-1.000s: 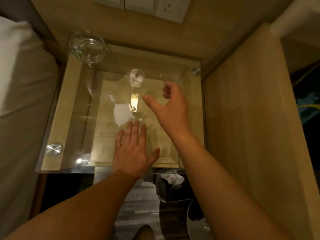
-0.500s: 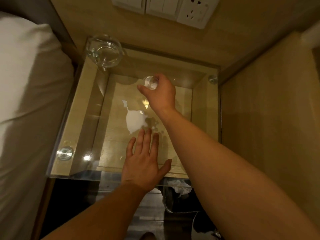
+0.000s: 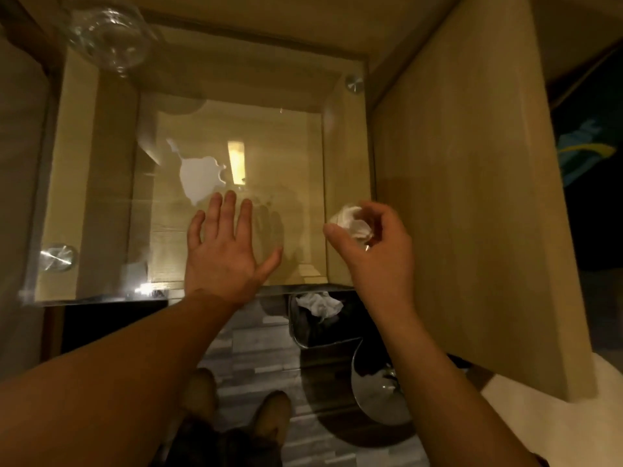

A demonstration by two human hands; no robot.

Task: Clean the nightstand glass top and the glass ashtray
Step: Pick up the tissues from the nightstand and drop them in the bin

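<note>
Right hand (image 3: 374, 244) fingers clamped on small glass (image 3: 352, 224) (crumpled tissue inside), left hand (image 3: 224, 254) fingers spread flat on glass top (image 3: 101, 197)

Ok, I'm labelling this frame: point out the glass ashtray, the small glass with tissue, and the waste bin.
glass ashtray (image 3: 108, 32), head view, its bowl.
small glass (image 3: 350, 224), head view, tissue-filled mouth.
waste bin (image 3: 303, 328), head view, dark wall.

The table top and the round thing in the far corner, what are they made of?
The table top looks like clear, glossy glass: the wood beneath shows through and lamps reflect in it. The round ashtray also seems thick clear glass, see-through with bright glints.
</note>
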